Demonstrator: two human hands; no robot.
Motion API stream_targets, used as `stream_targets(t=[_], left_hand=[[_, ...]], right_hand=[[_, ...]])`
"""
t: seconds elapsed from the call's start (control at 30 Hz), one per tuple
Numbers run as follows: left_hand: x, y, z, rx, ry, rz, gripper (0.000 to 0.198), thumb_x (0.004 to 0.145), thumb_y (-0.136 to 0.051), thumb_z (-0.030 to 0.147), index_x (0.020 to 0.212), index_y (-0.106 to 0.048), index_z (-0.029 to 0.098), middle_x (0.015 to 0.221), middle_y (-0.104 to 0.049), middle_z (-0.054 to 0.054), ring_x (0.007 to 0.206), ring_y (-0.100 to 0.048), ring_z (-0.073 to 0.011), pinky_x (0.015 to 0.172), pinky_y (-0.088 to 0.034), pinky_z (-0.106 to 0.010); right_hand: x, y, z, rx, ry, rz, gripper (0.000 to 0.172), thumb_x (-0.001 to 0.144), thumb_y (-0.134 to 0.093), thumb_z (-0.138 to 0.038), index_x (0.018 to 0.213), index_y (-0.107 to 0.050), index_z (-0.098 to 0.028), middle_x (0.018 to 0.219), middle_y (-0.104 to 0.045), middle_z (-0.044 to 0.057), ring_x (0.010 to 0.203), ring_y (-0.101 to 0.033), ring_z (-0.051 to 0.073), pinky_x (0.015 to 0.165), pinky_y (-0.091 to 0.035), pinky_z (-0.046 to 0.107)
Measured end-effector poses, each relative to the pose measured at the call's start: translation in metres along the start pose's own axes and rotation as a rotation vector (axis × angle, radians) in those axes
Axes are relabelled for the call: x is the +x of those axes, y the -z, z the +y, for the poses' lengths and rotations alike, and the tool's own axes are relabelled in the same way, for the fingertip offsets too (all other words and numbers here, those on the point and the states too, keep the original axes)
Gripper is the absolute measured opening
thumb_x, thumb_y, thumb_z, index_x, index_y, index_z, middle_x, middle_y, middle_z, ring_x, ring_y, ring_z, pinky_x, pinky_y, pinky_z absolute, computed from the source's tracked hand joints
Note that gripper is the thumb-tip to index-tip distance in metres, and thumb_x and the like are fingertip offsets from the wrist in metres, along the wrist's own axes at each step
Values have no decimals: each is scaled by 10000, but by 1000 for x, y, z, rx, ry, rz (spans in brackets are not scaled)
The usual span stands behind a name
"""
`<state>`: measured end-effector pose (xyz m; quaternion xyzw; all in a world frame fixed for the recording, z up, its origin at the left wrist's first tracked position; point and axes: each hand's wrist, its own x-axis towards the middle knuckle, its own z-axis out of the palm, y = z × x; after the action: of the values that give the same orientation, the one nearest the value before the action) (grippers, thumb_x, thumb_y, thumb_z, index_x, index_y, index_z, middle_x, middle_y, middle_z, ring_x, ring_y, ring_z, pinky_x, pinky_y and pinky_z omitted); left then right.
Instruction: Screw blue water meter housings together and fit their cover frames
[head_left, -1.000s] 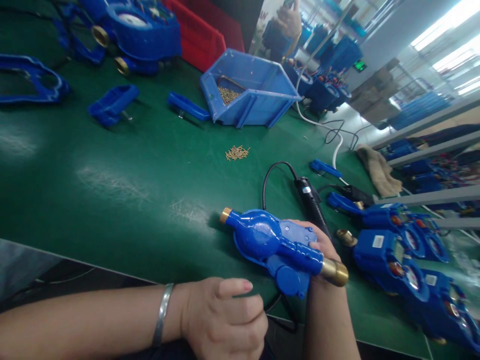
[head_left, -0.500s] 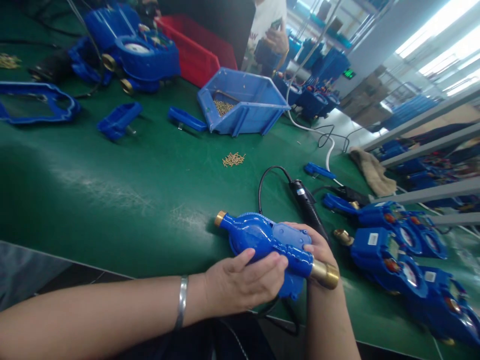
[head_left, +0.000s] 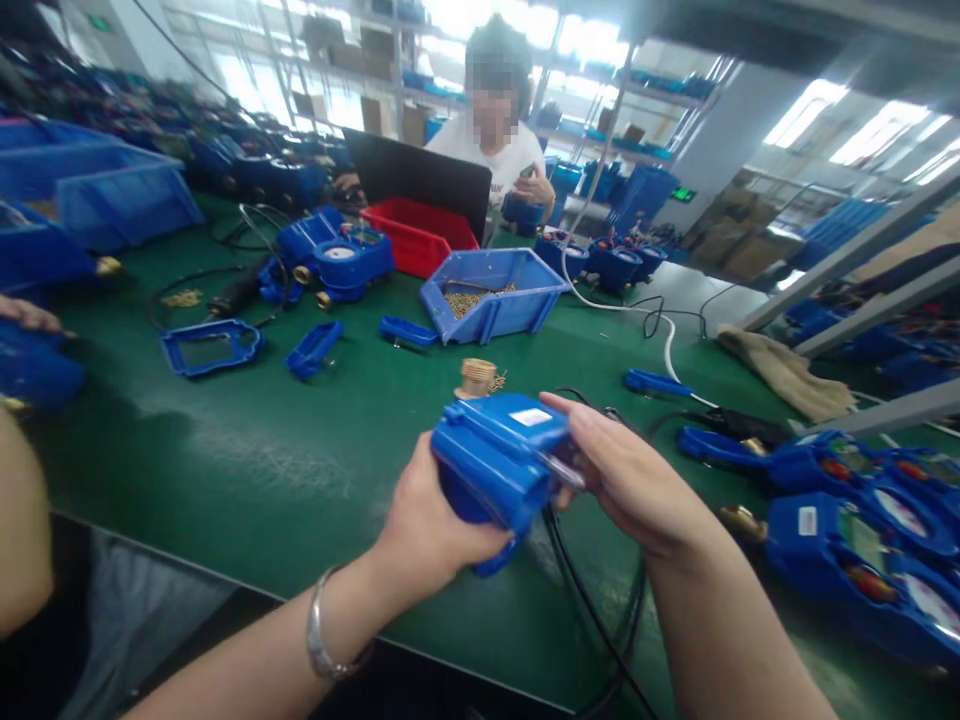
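A blue water meter (head_left: 491, 450) is held up above the green table between my two hands. My left hand (head_left: 427, 525) grips its left side and underside, with the thumb along the bottom edge. On the right, my right hand (head_left: 622, 465) closes round the other end, its fingers partly hidden behind the body. A brass threaded fitting (head_left: 477, 377) sticks out at the far side, and a metal pin (head_left: 561, 470) juts out by my right hand. The top carries a white label. Small brass screws (head_left: 500, 381) show just behind the fitting.
Ahead stands a blue bin (head_left: 517, 305) of screws, with a red bin (head_left: 416, 238) behind it. Blue lids (head_left: 315, 350) lie to the left. Several water meters (head_left: 832, 560) fill the right side. Black cables hang below my hands. A co-worker (head_left: 491, 140) sits opposite; another person's hand (head_left: 30, 315) is far left.
The water meter has been turned over and round, so its labelled side now faces up and one brass end points away. My left hand moved from its top to its side. The view has tilted up.
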<state>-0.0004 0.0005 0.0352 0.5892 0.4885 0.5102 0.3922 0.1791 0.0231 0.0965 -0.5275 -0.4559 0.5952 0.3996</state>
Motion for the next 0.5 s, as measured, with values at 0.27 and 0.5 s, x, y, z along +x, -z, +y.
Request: stream_targets(t=[0.27,0.5], left_hand=[[57,57,-26,-805,681,217,327,653,-615,89,980,-625,81,763,-731,-87,693,-688,-230,659,-565,-321],[111,93,-52,-745,741,287,215,736,-555,61,928,-648,86,715,-725,-87,627,-682,-216,586,-562,-308]], right_hand=[[28,-52,20,92,-57,-132,593,730,-684,-346,1259,-468,-186,1122,-611,123,905,-622,205,583,-540,276],[-3,-28,42,36,-87,-149,548,738,-655,-371,1210,-453,-181,970,-627,70,814,-617,176,657,-475,306]])
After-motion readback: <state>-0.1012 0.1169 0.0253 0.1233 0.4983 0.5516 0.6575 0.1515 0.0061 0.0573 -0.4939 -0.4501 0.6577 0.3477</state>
